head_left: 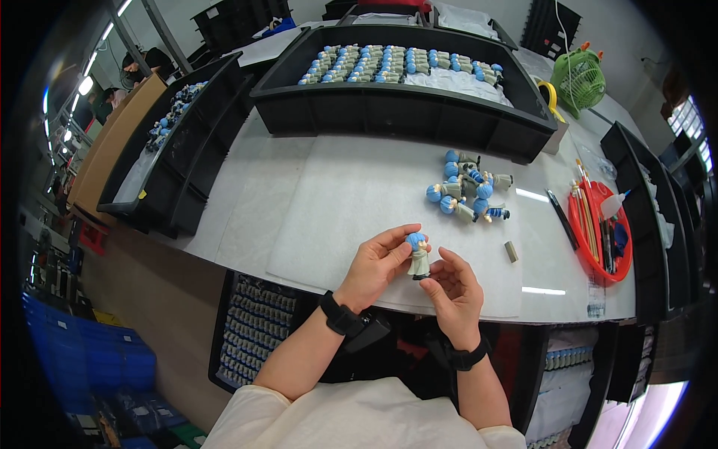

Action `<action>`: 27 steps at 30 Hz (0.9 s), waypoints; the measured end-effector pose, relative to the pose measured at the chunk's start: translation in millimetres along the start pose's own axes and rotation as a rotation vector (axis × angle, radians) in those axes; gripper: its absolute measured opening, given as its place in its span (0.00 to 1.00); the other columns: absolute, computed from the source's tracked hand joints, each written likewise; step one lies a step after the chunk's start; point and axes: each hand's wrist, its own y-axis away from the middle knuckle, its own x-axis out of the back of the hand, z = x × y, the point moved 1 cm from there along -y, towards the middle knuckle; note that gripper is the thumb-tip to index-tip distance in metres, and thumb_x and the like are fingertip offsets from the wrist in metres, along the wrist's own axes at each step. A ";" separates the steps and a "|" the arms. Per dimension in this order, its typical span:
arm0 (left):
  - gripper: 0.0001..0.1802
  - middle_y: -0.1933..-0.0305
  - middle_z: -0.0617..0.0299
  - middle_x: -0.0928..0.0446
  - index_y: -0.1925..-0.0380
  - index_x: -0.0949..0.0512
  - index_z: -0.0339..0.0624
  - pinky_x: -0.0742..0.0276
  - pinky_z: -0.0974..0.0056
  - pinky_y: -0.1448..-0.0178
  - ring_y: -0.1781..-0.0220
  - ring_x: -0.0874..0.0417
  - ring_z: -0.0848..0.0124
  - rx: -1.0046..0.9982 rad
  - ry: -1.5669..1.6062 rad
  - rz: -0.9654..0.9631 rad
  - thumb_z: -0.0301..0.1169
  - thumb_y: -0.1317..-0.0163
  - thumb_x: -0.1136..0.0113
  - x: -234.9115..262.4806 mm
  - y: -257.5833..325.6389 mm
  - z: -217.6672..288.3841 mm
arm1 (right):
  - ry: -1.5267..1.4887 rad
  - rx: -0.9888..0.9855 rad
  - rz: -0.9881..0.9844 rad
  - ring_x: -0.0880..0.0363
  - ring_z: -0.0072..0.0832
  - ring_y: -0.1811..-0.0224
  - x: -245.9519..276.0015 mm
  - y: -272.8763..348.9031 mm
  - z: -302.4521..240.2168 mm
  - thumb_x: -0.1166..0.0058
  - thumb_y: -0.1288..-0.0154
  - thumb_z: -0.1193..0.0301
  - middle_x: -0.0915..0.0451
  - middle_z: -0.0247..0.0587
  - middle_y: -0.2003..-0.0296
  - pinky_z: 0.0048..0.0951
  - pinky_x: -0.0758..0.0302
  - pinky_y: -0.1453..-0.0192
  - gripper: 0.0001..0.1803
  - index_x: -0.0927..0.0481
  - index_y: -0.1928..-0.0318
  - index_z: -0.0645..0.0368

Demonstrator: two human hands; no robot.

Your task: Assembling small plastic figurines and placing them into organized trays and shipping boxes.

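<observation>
A small toy figurine (419,262) with blue hair and a long grey-green coat stands upright between my hands, above the table's near edge. My left hand (379,262) pinches it at the head and upper side with thumb and fingers. Around its lower right side curl the fingers of my right hand (456,292), the thumb tip at the feet. Beyond them lies a loose cluster of similar blue-haired figurines (467,187), some with striped parts. A small grey block (511,251) rests to the right of my right hand.
A large black tray (396,112) of figurine rows stands at the back; another black tray (168,187) is at left. At right are a red basket (619,271) of brushes and pens, a dark pen (562,218) and a green fan (580,81). Figurine trays sit below the table edge.
</observation>
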 end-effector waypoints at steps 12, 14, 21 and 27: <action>0.15 0.52 0.54 0.28 0.53 0.31 0.34 0.31 0.67 0.45 0.51 0.27 0.71 -0.031 -0.065 -0.021 0.18 0.42 0.54 0.7 0.3 3.0 | 0.023 0.025 0.041 0.27 0.19 0.68 -4.9 -0.9 0.3 0.41 0.49 0.77 0.26 0.38 0.67 0.19 0.27 0.65 0.22 0.30 0.52 0.65; 0.15 0.51 0.53 0.28 0.55 0.30 0.33 0.34 0.65 0.43 0.50 0.27 0.68 -0.038 -0.090 -0.060 0.16 0.44 0.52 -0.1 -4.0 -1.4 | 0.129 0.067 0.107 0.27 0.19 0.72 -0.9 -3.5 3.5 0.40 0.50 0.75 0.26 0.39 0.71 0.19 0.28 0.71 0.20 0.27 0.55 0.65; 0.18 0.47 0.52 0.33 0.50 0.34 0.36 0.37 0.62 0.42 0.46 0.32 0.65 -0.115 -0.207 -0.109 0.35 0.37 0.56 6.0 3.4 3.9 | -0.134 -0.012 -0.054 0.30 0.18 0.75 30.6 -2.7 -16.8 0.46 0.48 0.74 0.26 0.35 0.76 0.19 0.30 0.70 0.16 0.27 0.57 0.64; 0.16 0.53 0.48 0.30 0.55 0.33 0.28 0.31 0.61 0.48 0.53 0.29 0.62 -0.036 -0.269 -0.009 0.30 0.37 0.53 -9.2 2.8 -3.9 | -0.028 0.108 0.542 0.25 0.20 0.62 191.3 82.8 -49.5 0.48 0.45 0.79 0.24 0.34 0.63 0.20 0.27 0.60 0.18 0.29 0.52 0.63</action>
